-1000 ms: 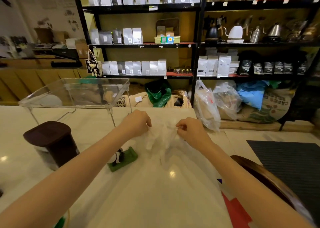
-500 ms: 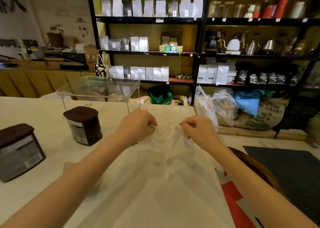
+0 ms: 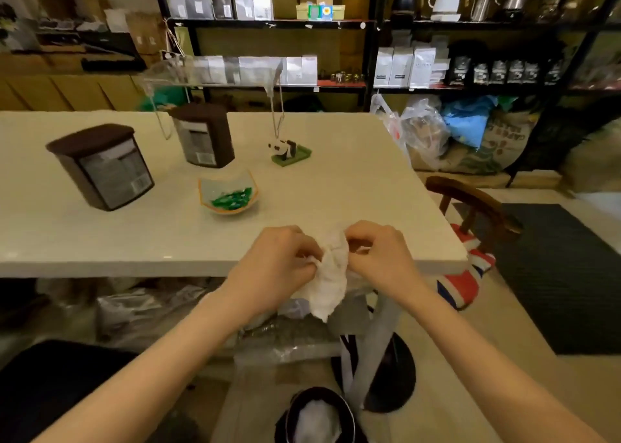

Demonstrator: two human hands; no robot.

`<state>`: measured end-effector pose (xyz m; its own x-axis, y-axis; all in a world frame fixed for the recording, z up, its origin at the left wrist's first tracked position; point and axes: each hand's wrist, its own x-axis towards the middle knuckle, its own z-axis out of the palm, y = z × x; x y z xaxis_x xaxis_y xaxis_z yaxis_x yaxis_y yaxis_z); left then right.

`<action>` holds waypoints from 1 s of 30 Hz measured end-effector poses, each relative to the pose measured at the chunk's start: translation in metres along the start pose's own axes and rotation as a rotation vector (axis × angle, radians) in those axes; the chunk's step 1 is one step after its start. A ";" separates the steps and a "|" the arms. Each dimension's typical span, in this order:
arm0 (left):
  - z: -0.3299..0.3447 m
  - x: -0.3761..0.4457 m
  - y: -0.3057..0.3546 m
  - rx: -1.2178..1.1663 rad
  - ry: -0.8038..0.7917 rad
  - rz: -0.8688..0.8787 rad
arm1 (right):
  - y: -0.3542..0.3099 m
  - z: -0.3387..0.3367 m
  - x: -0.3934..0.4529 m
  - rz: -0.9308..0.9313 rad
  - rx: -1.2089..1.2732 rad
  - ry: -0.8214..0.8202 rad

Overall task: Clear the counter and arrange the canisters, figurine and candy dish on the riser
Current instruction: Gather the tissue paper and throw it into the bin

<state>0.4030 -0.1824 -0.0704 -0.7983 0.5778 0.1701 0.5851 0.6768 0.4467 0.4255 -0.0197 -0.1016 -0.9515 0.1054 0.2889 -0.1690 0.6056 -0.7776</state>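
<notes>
My left hand [image 3: 280,261] and my right hand [image 3: 381,258] both grip a crumpled white plastic sheet [image 3: 331,281] at the near edge of the white counter [image 3: 100,244]. On the counter stand two brown-lidded canisters, one at the left [image 3: 104,167] and one farther back [image 3: 203,135]. A dish with green candies [image 3: 230,192] sits between them and my hands. A panda figurine on a green base [image 3: 289,152] stands beside a leg of the clear riser [image 3: 215,73] at the back.
A wooden chair with a red, white and blue cushion [image 3: 470,268] stands right of the counter. A dark bin holding white waste [image 3: 316,415] sits on the floor below my hands. Plastic bags [image 3: 416,130] and stocked shelves [image 3: 369,26] line the back wall.
The white sheet that covered the counter has been pulled back and bunched up between my hands at the near edge. The dish, figurine and both canisters now show uncovered.
</notes>
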 end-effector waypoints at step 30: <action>0.588 -0.151 -0.292 -0.319 -0.473 -0.588 | 0.484 0.361 -0.229 0.774 -0.166 -0.347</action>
<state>0.4368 -0.1991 -0.7435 -0.7756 0.3487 -0.5262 -0.0360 0.8077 0.5884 0.4692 -0.0358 -0.7455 -0.8128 0.3055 -0.4961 0.5730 0.5730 -0.5860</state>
